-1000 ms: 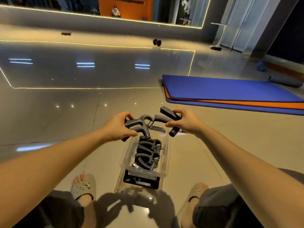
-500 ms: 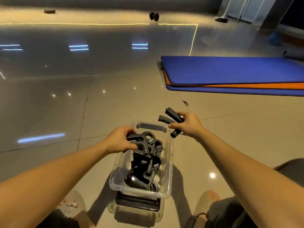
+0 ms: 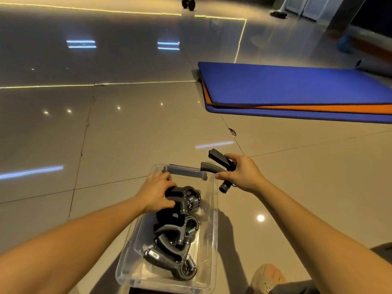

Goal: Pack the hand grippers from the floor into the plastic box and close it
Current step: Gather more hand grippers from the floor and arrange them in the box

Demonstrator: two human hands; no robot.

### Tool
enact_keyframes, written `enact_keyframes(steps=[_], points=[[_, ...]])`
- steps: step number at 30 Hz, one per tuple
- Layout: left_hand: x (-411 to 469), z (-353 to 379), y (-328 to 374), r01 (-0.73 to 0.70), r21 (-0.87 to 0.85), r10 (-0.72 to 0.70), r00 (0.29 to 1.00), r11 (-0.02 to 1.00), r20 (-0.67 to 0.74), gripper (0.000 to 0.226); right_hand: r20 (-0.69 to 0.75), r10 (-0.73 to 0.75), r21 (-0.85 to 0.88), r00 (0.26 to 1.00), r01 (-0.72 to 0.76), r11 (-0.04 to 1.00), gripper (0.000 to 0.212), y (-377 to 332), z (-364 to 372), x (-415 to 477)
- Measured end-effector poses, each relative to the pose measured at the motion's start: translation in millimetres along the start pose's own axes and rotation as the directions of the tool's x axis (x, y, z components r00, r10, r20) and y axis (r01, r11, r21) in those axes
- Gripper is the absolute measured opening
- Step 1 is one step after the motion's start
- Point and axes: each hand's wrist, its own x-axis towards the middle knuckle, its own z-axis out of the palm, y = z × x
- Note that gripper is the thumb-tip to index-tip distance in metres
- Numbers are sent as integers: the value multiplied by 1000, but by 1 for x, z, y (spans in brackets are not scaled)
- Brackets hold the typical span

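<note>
Box (image 3: pixel 213 230): one, clear plastic, standing open on the floor (image 3: pixel 127 145) between the person's arms. One grey latch (image 3: pixel 184 172) lies across its far end.

Grippers inside the box: a black pile (image 3: pixel 169 245) running from the far end to the near end. Three coil springs (image 3: pixel 191 232) can be counted. The handles overlap, so whether the pile holds three or four grippers cannot be told.

Left hand (image 3: pixel 156 193): reaches into the far half of the box. Its fingers are curled over the handle of the top gripper (image 3: pixel 183 195), which lies on the pile with its spring turned to the right.

Right hand (image 3: pixel 241 177): just outside the box's far right corner and above the floor. It is clamped round one loose gripper (image 3: pixel 218 158). Two handles splay out to the left past the thumb, and one round end sticks out below the palm. This gripper is clear of the box rim and touches nothing else.

Elsewhere:
- One stack of mats (image 3: pixel 297 85) lies well apart at the right, with blue on top, an orange layer beneath it and blue under that.
- One dumbbell (image 3: pixel 187 3) lies far off at the top edge.
- One slippered foot (image 3: pixel 266 276) shows at the lower right, beside the box.
</note>
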Motion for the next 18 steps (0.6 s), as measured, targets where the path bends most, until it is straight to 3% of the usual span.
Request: enact_keyframes(steps=[5,18], points=[[25,18,6,-33,88,30,999,996,30,52,-34,53,62,998,-51,997,75,14,-7,1],[36,40,0,30,299,-45,998,954,46,58,-28,50,128,998,-46,991,78,17,-8,5]])
